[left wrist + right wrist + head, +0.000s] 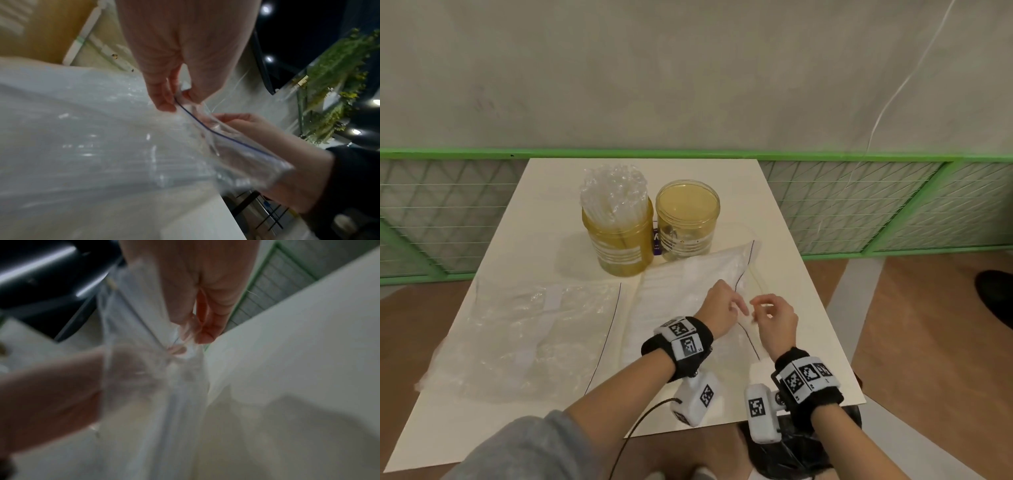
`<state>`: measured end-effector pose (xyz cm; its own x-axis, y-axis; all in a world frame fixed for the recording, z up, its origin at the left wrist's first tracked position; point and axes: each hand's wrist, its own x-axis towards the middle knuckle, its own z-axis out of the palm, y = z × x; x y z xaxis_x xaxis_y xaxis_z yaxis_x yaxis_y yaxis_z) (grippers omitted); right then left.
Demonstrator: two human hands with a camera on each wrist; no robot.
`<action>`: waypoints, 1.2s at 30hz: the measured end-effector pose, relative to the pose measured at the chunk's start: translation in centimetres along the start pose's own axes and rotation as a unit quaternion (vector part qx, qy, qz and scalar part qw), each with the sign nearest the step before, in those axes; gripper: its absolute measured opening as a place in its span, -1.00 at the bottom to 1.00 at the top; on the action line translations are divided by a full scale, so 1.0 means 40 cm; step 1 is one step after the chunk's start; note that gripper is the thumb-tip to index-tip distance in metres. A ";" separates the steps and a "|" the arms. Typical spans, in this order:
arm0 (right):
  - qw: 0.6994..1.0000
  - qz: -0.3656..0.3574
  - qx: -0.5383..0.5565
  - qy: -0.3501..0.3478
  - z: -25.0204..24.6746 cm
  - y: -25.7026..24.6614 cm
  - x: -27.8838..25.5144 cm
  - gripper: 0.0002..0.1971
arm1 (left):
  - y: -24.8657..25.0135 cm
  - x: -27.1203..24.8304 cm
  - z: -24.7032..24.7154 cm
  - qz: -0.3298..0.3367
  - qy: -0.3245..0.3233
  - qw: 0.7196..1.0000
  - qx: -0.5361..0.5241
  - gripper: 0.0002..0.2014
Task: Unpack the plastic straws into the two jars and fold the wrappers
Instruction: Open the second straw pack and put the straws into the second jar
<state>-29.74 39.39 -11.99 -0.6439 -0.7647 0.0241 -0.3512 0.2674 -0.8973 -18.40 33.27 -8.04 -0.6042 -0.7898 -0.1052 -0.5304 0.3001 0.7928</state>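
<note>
Two amber jars stand at the back of the white table (544, 205): the left jar (619, 246) is packed with clear straws (613, 188), the right jar (686, 219) holds none. A clear zip bag full of straws (674, 301) (82, 138) lies in front of the jars. My left hand (722, 308) (172, 94) pinches one lip of its blue-lined mouth between thumb and fingers. My right hand (770, 315) (193, 335) pinches the opposite lip (216, 123), just right of the left hand. An empty crumpled wrapper (527, 332) lies flat to the left.
A green-framed mesh fence (859, 205) runs behind the table under a grey wall. A thin white cable (893, 99) hangs down at the right. A dark bag (801, 455) sits on the brown floor by the table's near right corner.
</note>
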 end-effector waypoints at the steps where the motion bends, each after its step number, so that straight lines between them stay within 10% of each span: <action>1: 0.999 -0.010 -0.033 -0.002 -0.004 0.009 0.002 -0.80 | -0.003 0.000 -0.008 -0.017 0.010 1.000 0.022 -0.66; 8: 0.989 0.097 -0.110 0.008 -0.069 0.102 0.041 -0.79 | -0.041 0.029 -0.110 -0.096 0.101 0.990 0.018 -0.51; 13: 0.993 0.011 -0.112 -0.042 -0.036 0.038 0.025 -0.68 | 0.001 0.004 -0.019 -0.147 -0.022 0.989 0.021 0.10; 25: 0.962 0.090 -0.239 -0.096 -0.079 0.092 0.034 -0.53 | -0.022 -0.007 -0.059 -0.050 0.012 0.990 0.128 -0.21; 30: 0.969 -0.085 -0.233 0.002 -0.063 0.023 0.037 -0.83 | -0.011 -0.007 -0.030 -0.005 -0.066 0.985 0.158 -0.18; 36: 0.964 -0.010 -0.212 -0.163 -0.011 0.025 0.093 -0.55 | -0.011 0.015 -0.027 0.038 -0.047 0.993 0.100 -0.25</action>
<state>-32.80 37.07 -12.61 -0.4111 -0.8972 -0.1612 -0.6517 0.4129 -0.6363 -17.89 32.10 -7.81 -0.6951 -0.7100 -0.1128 -0.5832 0.4651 0.6660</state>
